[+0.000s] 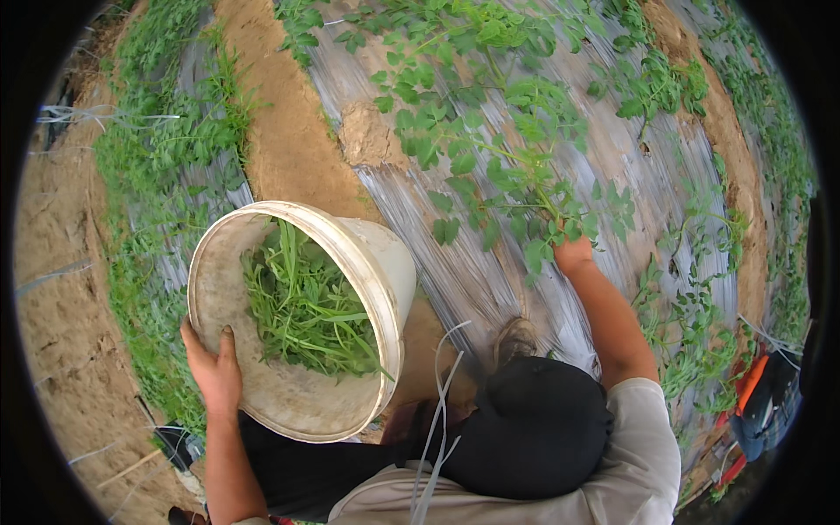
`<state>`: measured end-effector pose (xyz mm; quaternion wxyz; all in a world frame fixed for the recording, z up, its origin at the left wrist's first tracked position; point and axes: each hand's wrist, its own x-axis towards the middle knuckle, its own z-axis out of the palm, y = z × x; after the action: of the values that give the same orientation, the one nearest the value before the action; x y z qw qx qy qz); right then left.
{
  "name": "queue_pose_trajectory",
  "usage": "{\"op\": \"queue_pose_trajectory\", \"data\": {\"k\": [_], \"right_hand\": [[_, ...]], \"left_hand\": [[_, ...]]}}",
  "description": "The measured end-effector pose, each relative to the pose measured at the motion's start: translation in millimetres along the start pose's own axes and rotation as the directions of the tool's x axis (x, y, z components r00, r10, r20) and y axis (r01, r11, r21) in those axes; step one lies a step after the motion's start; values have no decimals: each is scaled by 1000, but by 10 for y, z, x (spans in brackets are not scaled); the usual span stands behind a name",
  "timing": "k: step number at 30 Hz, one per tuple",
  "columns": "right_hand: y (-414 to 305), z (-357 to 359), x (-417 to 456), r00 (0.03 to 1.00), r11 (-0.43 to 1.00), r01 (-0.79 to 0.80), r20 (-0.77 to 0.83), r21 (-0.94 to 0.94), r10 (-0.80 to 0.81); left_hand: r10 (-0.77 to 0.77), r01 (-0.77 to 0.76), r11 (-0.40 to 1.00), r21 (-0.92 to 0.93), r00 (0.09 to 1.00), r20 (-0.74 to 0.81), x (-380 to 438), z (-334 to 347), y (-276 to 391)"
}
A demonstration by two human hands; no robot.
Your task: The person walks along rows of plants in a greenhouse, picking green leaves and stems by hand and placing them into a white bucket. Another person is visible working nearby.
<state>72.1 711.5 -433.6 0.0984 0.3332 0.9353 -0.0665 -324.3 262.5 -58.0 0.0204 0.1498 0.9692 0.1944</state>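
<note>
My left hand [216, 367] grips the left rim of a white plastic bucket [394, 262], which is tilted with its mouth towards me. Pulled green weeds and leafy cuttings [305, 305] lie inside it. Out to the right, my right hand [573, 251] reaches in at the base of a tomato plant [535, 174] that grows through the plastic mulch film [466, 262]. Leaves partly cover its fingers, so whether they close on a stem does not show.
Bare soil [282, 111] runs as a furrow between the film-covered beds. More plants [663, 85] grow on the right, with dense greenery [170, 131] along the left. Pale plastic strings [441, 400] hang near my lap. A shoe [515, 340] rests on the film. Bags or cloth [768, 400] lie far right.
</note>
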Motion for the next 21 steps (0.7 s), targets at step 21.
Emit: {"op": "queue_pose_trajectory", "data": {"k": [21], "right_hand": [[32, -184, 367, 988, 992, -129, 89, -10, 130]], "left_hand": [[2, -1, 999, -40, 1000, 28, 15, 21, 109]]}}
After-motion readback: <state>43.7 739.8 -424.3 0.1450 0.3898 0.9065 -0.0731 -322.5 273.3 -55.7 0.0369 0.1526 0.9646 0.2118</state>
